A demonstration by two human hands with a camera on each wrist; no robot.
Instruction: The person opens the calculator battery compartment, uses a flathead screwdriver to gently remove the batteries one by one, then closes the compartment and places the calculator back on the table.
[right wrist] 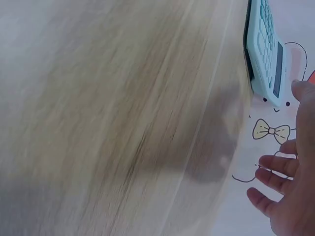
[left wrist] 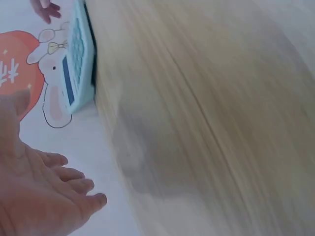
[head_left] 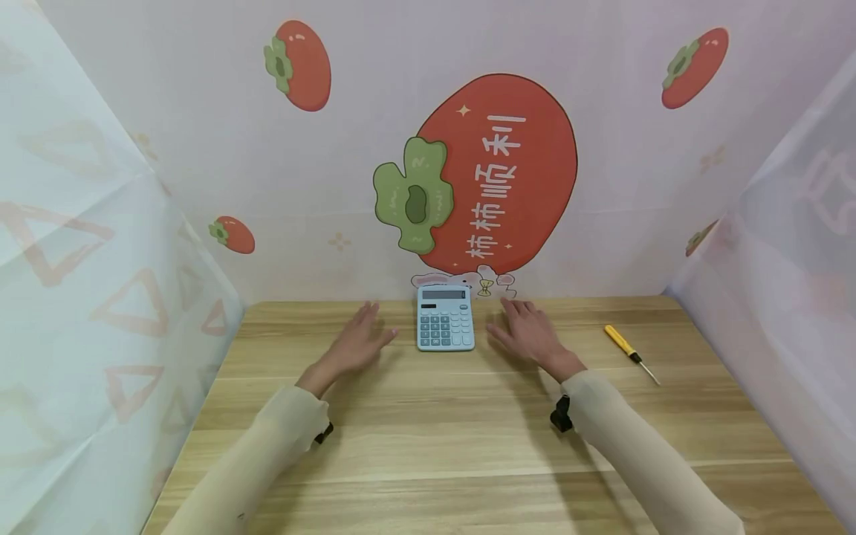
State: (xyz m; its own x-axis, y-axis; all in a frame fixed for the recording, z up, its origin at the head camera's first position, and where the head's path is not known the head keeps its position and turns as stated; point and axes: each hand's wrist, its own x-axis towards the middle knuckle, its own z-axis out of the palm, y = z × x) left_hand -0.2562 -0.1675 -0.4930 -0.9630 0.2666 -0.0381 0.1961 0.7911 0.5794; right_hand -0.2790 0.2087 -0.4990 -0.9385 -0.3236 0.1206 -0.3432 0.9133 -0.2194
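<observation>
In the head view, the calculator lay at the middle of the table's back edge. The left hand and right hand flanked it, both empty and unclenched, neither touching it. Bringing the palms in evenly would probably have kept it square to that edge. It was pale blue, with grey-blue keys. The left wrist view showed its light side wall; the right wrist view, a rounded corner near the thumb.
</observation>
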